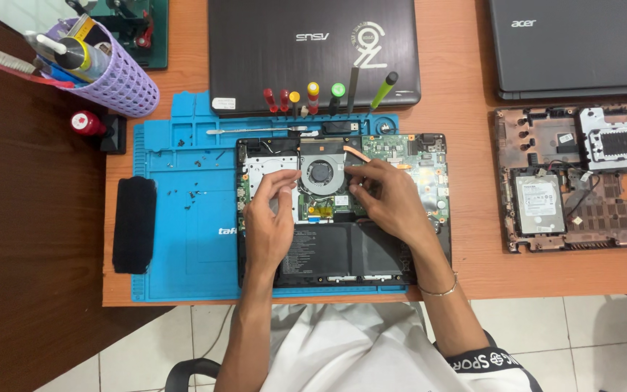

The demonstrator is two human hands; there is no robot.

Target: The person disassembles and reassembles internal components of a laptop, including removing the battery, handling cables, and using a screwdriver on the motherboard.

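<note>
An opened laptop [429, 239] lies bottom-up on a blue repair mat [183, 239], showing its green board, a black battery and a round cooling fan [321, 174] with a copper heat pipe. My left hand [270, 218] rests on the laptop's left side, fingertips touching the fan's left edge. My right hand [386, 199] sits to the fan's right, fingers curled and pressing at the fan's lower right corner. Whether either hand pinches a small part cannot be told.
Several screwdrivers [313, 98] stand along the mat's back edge, with small screws [190, 192] loose on the mat. A closed dark laptop [313, 43] lies behind, another [575, 43] at back right. A stripped laptop base [582, 178] lies right. A purple tool basket [110, 76] and black pad [133, 223] lie left.
</note>
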